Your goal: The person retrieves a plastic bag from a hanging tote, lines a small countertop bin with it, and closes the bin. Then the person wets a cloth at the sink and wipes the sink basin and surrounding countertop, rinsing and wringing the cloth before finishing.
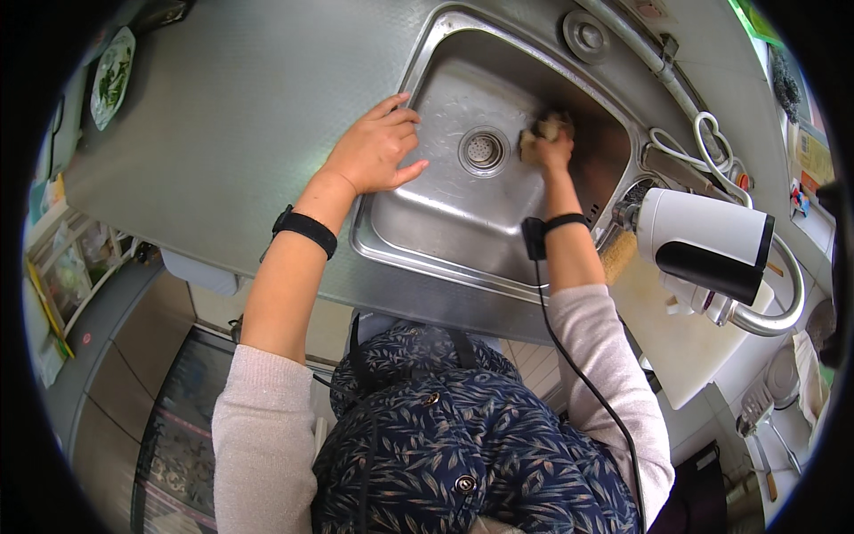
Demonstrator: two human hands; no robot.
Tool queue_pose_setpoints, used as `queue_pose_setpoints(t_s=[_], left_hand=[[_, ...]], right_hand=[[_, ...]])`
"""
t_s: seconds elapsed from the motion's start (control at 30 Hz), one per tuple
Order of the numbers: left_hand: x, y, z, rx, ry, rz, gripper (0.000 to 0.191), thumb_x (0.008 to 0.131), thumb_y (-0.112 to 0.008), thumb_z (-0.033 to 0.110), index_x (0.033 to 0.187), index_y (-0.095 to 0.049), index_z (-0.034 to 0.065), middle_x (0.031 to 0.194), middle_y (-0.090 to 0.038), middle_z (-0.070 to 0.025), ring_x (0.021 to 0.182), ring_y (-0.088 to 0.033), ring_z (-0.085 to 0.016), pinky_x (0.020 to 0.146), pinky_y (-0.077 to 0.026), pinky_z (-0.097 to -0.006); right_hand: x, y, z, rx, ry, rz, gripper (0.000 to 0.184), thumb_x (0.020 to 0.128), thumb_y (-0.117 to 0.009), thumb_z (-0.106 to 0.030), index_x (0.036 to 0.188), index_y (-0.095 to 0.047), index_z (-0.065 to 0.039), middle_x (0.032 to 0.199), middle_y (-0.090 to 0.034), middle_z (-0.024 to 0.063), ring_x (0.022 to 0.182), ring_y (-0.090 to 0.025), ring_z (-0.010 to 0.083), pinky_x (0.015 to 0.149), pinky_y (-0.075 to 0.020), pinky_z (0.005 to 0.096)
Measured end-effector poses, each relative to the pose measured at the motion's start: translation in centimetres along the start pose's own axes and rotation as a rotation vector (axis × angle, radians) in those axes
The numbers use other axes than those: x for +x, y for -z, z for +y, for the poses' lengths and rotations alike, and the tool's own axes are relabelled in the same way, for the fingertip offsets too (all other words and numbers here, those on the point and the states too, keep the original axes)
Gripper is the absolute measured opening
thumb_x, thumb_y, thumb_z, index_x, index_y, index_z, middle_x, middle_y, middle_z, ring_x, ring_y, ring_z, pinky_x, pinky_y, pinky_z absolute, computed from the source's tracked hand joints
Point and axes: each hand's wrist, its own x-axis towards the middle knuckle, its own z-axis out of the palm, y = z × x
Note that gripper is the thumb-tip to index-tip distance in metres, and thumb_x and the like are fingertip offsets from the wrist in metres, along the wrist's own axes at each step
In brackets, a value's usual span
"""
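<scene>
My right hand is down inside a stainless steel sink, against its right side. It grips a crumpled beige-and-brown scrubbing cloth or sponge, too blurred to tell which. Left of that hand is the round drain strainer in the sink floor. My left hand rests over the sink's left rim, palm down, fingers apart and holding nothing. Both wrists wear black bands, and a black cable runs down from the right one.
A white-and-black faucet-mounted unit juts in at right, above a cutting board. Behind the sink lie a round metal drain cover, a pipe and a white hose. A dish of greens stands far left on the metal counter.
</scene>
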Motion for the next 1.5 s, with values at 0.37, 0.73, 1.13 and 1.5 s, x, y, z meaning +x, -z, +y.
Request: queue_pose_setpoints(t_s=[0.37,0.73,1.13,1.5], left_hand=[[0.1,0.2,0.1,-0.004,-0.003,-0.004,0.031,0.082,-0.065,0.032,0.072,-0.068,0.0026,0.086,-0.068,-0.0066,0.105,-0.06,-0.021,0.113,-0.035,-0.0385],[0.1,0.4,0.4,0.017,0.006,-0.026,0.026,0.081,-0.067,0.03,0.077,-0.066,0.004,0.089,-0.067,-0.0059,0.107,-0.059,-0.021,0.113,-0.035,-0.0397],[-0.2,0.5,1.2,0.111,-0.005,-0.07,0.028,0.082,-0.065,0.033,0.082,-0.068,0.0045,0.095,-0.068,-0.0068,0.109,-0.058,-0.02,0.114,-0.033,-0.0411],[0.2,-3.5,11.9,-0.233,0.435,-0.071,0.056,0.089,-0.055,0.055,0.116,-0.067,0.0071,0.133,-0.055,-0.0153,0.126,-0.048,-0.036,0.11,-0.032,-0.0477]], right_hand=[[-8.5,3.6,-0.5,0.622,0.076,-0.533,0.043,0.074,-0.055,0.0,0.116,-0.064,0.0,0.1,-0.069,0.015,0.098,-0.065,0.025,0.089,-0.0494,0.0324],[-6.3,-3.2,-3.6,-0.002,0.412,-0.138,0.057,0.068,-0.073,-0.017,0.124,-0.063,-0.016,0.134,-0.05,0.0131,0.124,-0.044,0.0422,0.102,-0.0426,0.0439],[-16.7,9.7,-2.8,0.163,0.725,-0.094,0.037,0.069,-0.076,-0.007,0.103,-0.062,-0.003,0.104,-0.058,0.0158,0.102,-0.055,0.0366,0.088,-0.0466,0.0423],[-23.2,17.7,-1.1,0.255,0.997,0.155,0.029,0.069,-0.059,0.007,0.093,-0.065,-0.006,0.089,-0.059,0.0115,0.09,-0.058,0.0326,0.077,-0.0486,0.0409]])
